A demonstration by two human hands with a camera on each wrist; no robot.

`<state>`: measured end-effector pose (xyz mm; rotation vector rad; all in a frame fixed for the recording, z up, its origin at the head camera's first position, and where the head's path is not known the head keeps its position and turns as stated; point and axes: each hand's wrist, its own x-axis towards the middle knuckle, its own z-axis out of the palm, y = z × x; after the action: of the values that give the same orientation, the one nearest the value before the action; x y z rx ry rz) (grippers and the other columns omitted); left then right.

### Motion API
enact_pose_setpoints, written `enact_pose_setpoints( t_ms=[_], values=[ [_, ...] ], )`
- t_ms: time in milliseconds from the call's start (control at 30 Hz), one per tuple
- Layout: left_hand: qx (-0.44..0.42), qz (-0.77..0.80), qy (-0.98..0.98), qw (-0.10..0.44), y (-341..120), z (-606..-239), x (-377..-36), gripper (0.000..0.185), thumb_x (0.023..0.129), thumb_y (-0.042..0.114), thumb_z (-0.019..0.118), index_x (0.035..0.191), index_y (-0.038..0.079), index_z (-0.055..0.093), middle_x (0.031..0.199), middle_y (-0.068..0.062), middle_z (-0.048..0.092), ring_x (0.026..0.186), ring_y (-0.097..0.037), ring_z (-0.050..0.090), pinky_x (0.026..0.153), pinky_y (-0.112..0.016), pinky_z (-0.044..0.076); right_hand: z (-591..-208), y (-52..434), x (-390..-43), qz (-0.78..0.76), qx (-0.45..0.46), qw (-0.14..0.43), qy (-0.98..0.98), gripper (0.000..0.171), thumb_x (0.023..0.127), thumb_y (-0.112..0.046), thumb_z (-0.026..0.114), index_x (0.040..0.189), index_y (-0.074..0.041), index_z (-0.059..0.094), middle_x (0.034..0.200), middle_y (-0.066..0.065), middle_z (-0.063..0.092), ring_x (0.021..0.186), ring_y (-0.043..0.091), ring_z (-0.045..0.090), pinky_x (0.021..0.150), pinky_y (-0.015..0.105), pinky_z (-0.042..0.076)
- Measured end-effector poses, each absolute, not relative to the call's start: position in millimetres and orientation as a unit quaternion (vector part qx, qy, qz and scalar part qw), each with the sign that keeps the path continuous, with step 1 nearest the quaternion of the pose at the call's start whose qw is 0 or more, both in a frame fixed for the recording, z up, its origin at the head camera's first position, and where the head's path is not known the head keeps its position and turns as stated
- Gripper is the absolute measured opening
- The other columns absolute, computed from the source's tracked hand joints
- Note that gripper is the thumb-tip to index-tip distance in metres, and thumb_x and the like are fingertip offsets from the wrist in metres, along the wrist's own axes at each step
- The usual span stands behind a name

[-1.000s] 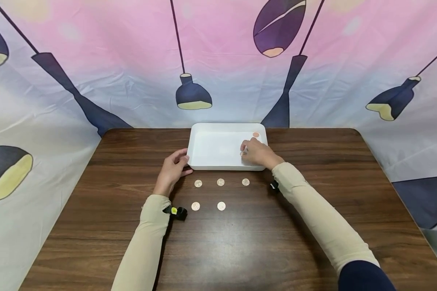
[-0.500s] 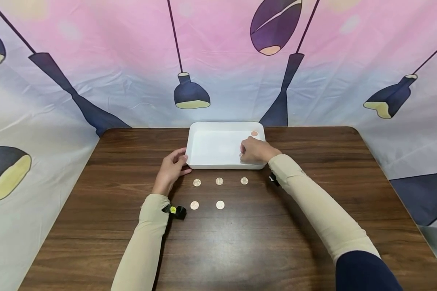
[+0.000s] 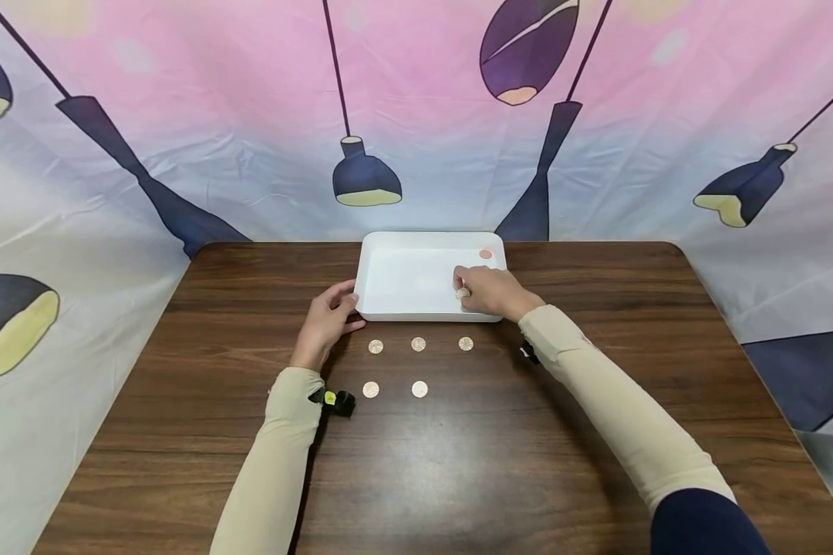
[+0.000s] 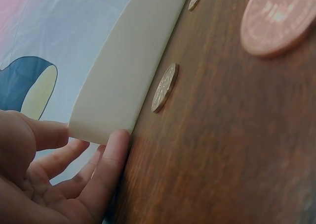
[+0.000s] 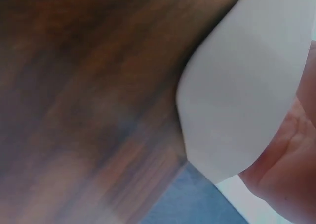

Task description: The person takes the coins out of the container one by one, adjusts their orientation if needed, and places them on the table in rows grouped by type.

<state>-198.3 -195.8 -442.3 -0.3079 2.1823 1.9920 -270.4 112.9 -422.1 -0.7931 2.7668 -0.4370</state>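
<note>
In the head view, a white rectangular tray point(image 3: 416, 266) sits at the table's far edge. My left hand point(image 3: 324, 324) touches its near left corner. In the left wrist view the thumb point(image 4: 49, 135) meets the rim and the little finger point(image 4: 116, 147) lies along the lower edge, fingers fairly straight. Over the tray's right part, my right hand point(image 3: 489, 290) pinches a small round coin point(image 3: 462, 293) between thumb and fingers. A copper-coloured coin point(image 3: 485, 253) lies in the tray's far right corner. The right wrist view shows the tray wall point(image 5: 242, 95) hiding most of that hand.
Several coins lie on the brown wooden table point(image 3: 403, 478) in front of the tray: three in a row, including a middle coin point(image 3: 419, 344), and two nearer, including a left coin point(image 3: 371, 390). A patterned cloth point(image 3: 271, 177) hangs behind the table.
The right hand shifts slightly over the tray, its fingers tilting so the pinched coin shows more clearly. The left hand stays at the tray's corner.
</note>
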Motion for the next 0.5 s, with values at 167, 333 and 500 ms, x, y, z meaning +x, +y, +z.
enact_pose_setpoints(
  t_ms=[167, 333, 500],
  values=[
    [-0.105, 0.666, 0.733, 0.089, -195.4, -442.5, -198.1, 0.049, 0.114, 0.015, 0.045, 0.162, 0.007, 0.041, 0.152, -0.026, 0.045, 0.136, -0.038, 0.053, 0.091, -0.028, 0.060, -426.6, 119.3, -263.7, -0.200, -0.270, 0.094, 0.937, 0.015, 0.102, -0.014, 0.065, 0.116, -0.013, 0.070, 0.098, 0.004, 0.076, 0.083, 0.022, 0.066, 0.080, 0.047, 0.053],
    [-0.108, 0.664, 0.735, 0.089, -195.2, -441.6, -197.5, 0.049, 0.114, 0.016, 0.045, 0.162, 0.009, 0.041, 0.151, -0.026, 0.045, 0.135, -0.037, 0.054, 0.092, -0.028, 0.060, -426.8, 124.1, -259.4, -0.269, -0.276, 0.059, 0.921, 0.020, 0.103, -0.005, 0.063, 0.118, -0.008, 0.075, 0.098, 0.011, 0.077, 0.084, 0.024, 0.066, 0.079, 0.040, 0.054],
    [-0.108, 0.662, 0.736, 0.091, -194.4, -440.0, -197.2, 0.049, 0.114, 0.017, 0.044, 0.163, 0.010, 0.040, 0.152, -0.025, 0.045, 0.135, -0.036, 0.053, 0.094, -0.028, 0.060, -421.5, 131.1, -249.6, -0.336, -0.255, 0.028, 0.906, 0.021, 0.102, -0.002, 0.064, 0.117, -0.005, 0.078, 0.097, 0.013, 0.075, 0.080, 0.025, 0.063, 0.071, 0.034, 0.047]
  ],
)
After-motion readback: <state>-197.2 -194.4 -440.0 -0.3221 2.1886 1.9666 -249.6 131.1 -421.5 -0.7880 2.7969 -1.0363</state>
